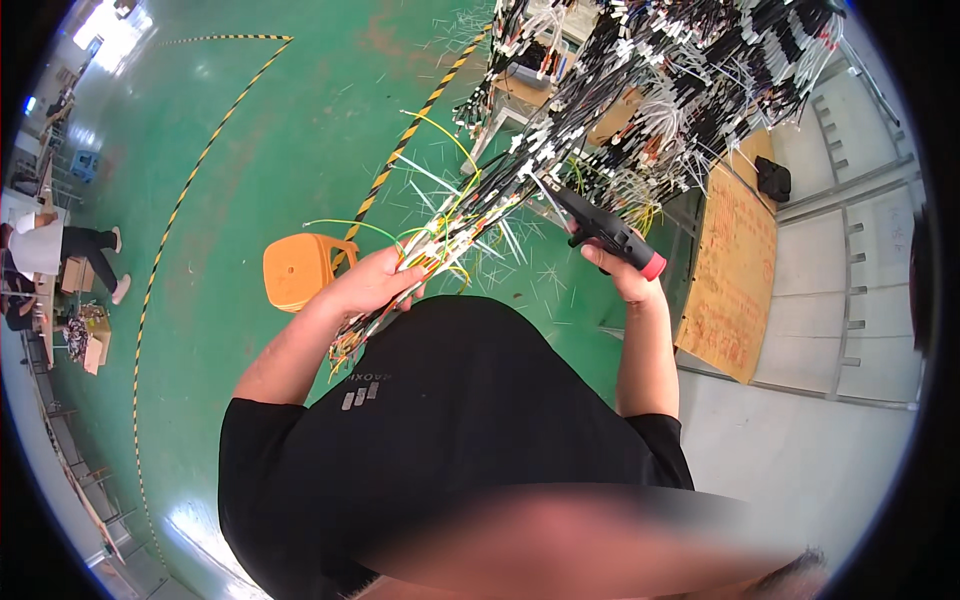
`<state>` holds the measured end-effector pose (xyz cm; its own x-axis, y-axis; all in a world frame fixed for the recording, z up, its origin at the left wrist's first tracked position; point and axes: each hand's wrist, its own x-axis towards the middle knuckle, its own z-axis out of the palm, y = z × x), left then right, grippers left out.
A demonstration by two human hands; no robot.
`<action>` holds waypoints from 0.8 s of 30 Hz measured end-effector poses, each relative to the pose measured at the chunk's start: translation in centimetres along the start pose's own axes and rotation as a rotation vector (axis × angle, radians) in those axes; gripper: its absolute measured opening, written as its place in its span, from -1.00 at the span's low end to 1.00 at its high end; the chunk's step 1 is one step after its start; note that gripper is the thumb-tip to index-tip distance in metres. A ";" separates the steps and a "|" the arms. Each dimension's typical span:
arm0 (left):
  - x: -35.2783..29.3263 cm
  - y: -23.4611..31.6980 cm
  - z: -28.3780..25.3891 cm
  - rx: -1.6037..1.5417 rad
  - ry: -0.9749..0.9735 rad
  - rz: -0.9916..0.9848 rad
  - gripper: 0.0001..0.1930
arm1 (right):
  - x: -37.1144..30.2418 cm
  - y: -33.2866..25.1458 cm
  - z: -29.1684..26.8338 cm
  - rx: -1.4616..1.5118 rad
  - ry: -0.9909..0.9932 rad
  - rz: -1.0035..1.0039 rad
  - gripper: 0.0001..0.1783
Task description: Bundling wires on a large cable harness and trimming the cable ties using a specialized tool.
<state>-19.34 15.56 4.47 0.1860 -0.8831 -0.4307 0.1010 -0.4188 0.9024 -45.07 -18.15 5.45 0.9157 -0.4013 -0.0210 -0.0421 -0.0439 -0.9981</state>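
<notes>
My left hand (372,284) is closed round a bundle of wires (458,226), black, white and yellow-green, near its lower end. Loose wire ends hang below that hand, in front of my black shirt. The bundle runs up and right into a large mass of black and white cables (640,100) with white connectors. White cable tie tails stick out along it. In my right hand (628,276) is a black cable tie gun (608,226) with a red rear end. Its narrow nose points up and left, close to the bundle; whether it touches a tie I cannot tell.
An orange plastic stool (296,272) stands on the green floor left of my hand. Cut tie tails (548,284) litter the floor. A wooden board (738,270) leans at the right, with a black item (773,178) beside it. Another person (45,245) is far left.
</notes>
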 end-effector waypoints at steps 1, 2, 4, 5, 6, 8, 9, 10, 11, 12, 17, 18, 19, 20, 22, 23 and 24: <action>-0.1 0.1 -0.1 0.000 0.000 0.002 -0.72 | 0.0 0.1 0.0 -0.002 0.000 -0.001 -0.41; -0.2 0.2 -0.3 -0.006 -0.003 -0.003 -0.69 | 0.0 0.3 0.0 -0.004 0.008 0.020 -0.41; -0.5 0.4 -0.4 -0.013 -0.003 -0.008 -0.66 | 0.2 0.2 0.2 -0.007 0.012 0.040 -0.41; -0.5 0.5 -0.4 -0.002 0.013 0.023 -0.64 | 0.4 0.0 0.3 -0.019 0.000 0.010 -0.41; -0.5 0.5 -0.3 0.006 0.031 0.055 -0.61 | 0.6 -0.2 0.4 -0.032 -0.014 -0.019 -0.41; -0.3 -0.1 -0.4 0.012 0.033 0.070 -0.59 | 0.7 -0.2 0.6 -0.019 -0.033 -0.030 -0.41; -0.2 -0.1 -0.5 0.024 0.035 0.083 -0.56 | 0.8 -0.2 0.7 -0.001 -0.049 -0.043 -0.42; -0.2 0.0 -0.5 0.019 0.040 0.084 -0.56 | 0.8 -0.4 0.8 -0.004 -0.055 -0.042 -0.42; -0.3 0.2 -0.6 0.083 0.041 0.071 -0.55 | 0.7 -0.7 0.9 -0.073 -0.057 -0.048 -0.42; -0.4 0.6 -0.6 0.148 0.041 0.057 -0.53 | 0.7 -1.0 1.0 -0.142 -0.059 -0.054 -0.42; -0.6 1.3 -0.2 0.330 0.139 -0.021 -0.55 | 1.2 -2.0 1.7 -0.408 -0.120 -0.250 -0.45; -0.6 1.3 -0.1 0.383 0.184 0.012 -0.59 | 1.1 -1.6 2.1 -0.268 -0.048 -0.124 -0.54; -0.7 1.4 -0.1 0.380 0.186 0.009 -0.59 | 0.9 -1.3 2.4 -0.128 0.023 0.002 -0.62; -0.8 1.7 -0.1 0.421 0.198 0.007 -0.62 | 0.6 -1.3 2.8 -0.323 0.156 0.148 -0.72; -0.8 1.8 -0.1 0.459 0.216 0.001 -0.64 | 0.6 -2.1 3.6 -0.647 0.098 -0.183 -0.73; -0.6 1.6 -0.3 0.410 0.207 0.010 -0.64 | 0.5 -1.0 3.3 -0.721 0.117 -0.247 -0.73; -0.6 1.4 -0.5 0.361 0.197 0.019 -0.63 | 0.5 -0.6 3.3 -0.709 0.128 -0.247 -0.73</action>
<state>-18.77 15.58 5.98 0.3719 -0.8486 -0.3763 -0.2469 -0.4812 0.8411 -43.26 -15.29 5.83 0.8803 -0.4043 0.2481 -0.1278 -0.7059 -0.6967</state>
